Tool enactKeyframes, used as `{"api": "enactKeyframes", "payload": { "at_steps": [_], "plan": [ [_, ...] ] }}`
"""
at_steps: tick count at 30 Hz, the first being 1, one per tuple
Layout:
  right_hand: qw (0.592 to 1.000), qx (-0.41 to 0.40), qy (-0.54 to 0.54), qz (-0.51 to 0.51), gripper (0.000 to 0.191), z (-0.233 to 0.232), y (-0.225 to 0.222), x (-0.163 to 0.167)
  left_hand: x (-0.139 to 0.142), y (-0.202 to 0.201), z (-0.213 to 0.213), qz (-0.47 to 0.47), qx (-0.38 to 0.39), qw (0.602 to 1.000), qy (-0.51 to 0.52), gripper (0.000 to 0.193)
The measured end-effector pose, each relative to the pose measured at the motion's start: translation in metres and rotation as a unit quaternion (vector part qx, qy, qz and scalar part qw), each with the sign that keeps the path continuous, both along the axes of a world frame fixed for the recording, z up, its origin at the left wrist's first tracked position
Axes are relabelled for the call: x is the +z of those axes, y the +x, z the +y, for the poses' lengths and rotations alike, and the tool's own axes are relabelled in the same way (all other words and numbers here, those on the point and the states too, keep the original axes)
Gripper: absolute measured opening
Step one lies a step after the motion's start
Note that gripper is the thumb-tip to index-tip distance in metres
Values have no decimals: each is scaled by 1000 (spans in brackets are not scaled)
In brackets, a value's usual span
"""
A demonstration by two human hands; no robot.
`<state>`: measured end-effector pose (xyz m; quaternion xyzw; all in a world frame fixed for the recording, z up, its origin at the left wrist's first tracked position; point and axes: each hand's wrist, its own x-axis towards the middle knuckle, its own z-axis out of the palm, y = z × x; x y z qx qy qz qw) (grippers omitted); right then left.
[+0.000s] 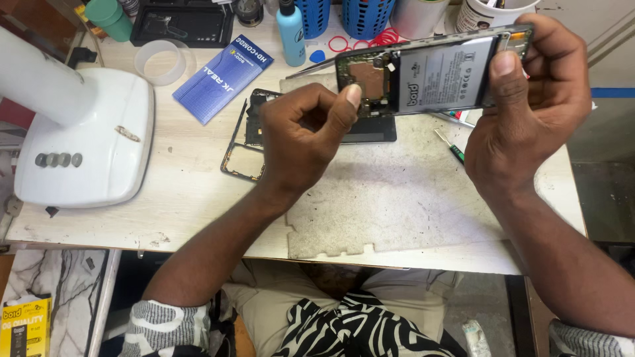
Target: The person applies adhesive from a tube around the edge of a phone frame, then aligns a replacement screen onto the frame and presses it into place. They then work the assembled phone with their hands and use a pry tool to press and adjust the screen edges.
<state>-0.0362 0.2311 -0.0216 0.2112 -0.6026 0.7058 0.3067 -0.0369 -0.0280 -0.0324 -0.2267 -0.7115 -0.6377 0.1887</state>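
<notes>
Right hand (529, 112) grips the opened phone (430, 69) above the mat (397, 198) while left hand (301, 142) pinches its board end; a loosened grip risks dropping it.

We are looking through a single camera worn on the head, tilting steeply down over the bench (198, 198) from the seated side. Its near edge is running across the lower third of the frame, with the lap showing beneath it at bottom centre. We are sitting close: both forearms are entering from the bottom corners, and the left hand (301, 142) and right hand (529, 109) are filling the upper middle and upper right. The far edge of the bench is being cut off along the top of the frame. The white lamp base (89, 142) is sitting at the left. No second view is sharing this scene.
</notes>
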Motion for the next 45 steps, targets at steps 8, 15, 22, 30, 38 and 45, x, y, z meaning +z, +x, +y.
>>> {"api": "enactKeyframes", "payload": {
  "at_steps": [8, 15, 22, 30, 38, 45],
  "plan": [
    [978, 103, -162, -86, 29, -17, 8, 7, -4, 2, 15, -42, -89, 990, 99, 49],
    [933, 223, -227, -166, 15, -39, 31, -18, 4, 6, 11, -58, -158, 965, 203, 60],
    [942, 262, -28, -205, 47, -33, 34, -24, 14, 14, 6, -65, -184, 964, 182, 75],
    [978, 170, 19, -118, 39, -28, 31, -11, 21, 26, 8, -48, -218, 973, 53, 87],
    [985, 104, 107, -82, 31, -25, 36, -15, 31, 31, 10, 29, -179, 983, -6, 83],
    [967, 208, -29, -146, 23, -28, 38, -16, 32, 33, 8, -82, -166, 981, -62, 91]
  ]
}}
